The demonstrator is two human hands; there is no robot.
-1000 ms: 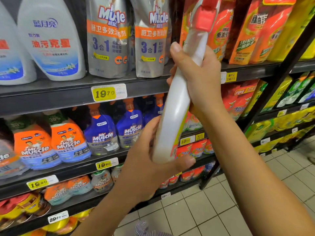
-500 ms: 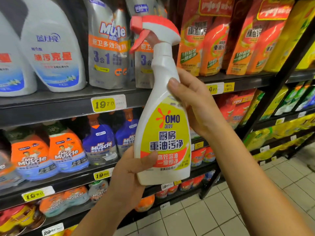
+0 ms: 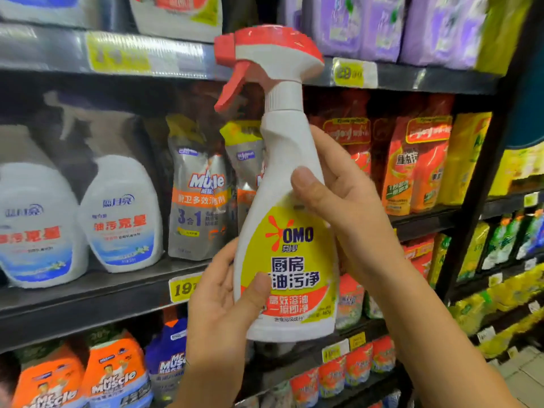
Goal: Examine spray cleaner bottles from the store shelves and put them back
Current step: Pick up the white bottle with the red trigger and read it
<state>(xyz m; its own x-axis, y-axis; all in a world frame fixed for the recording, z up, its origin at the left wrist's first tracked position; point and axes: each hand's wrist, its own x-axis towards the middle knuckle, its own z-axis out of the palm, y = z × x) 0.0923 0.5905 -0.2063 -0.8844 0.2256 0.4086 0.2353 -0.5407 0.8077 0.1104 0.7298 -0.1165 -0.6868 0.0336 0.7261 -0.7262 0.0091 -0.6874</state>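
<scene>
A white OMO spray bottle (image 3: pixel 290 245) with a yellow and red label and a red trigger head stands upright in front of the shelves, label facing me. My left hand (image 3: pixel 219 301) grips its lower left side, thumb across the label. My right hand (image 3: pixel 344 207) holds the upper body from the right, thumb on the front and fingers wrapped behind the bottle. The bottle is clear of the shelf, held in the air.
Dark metal shelves (image 3: pixel 88 293) carry white detergent bottles (image 3: pixel 120 219), silver Mr Muscle refill pouches (image 3: pixel 200 195), orange pouches (image 3: pixel 412 172) and orange Mr Muscle bottles (image 3: pixel 114 375). Purple packs (image 3: pixel 368 25) sit on the top shelf. A black upright post (image 3: pixel 485 172) stands at right.
The bottle turned from side-on to label-front and stayed that way. The view has since tilted upward and closer. Both hands kept hold, the left thumb now lying on the label.
</scene>
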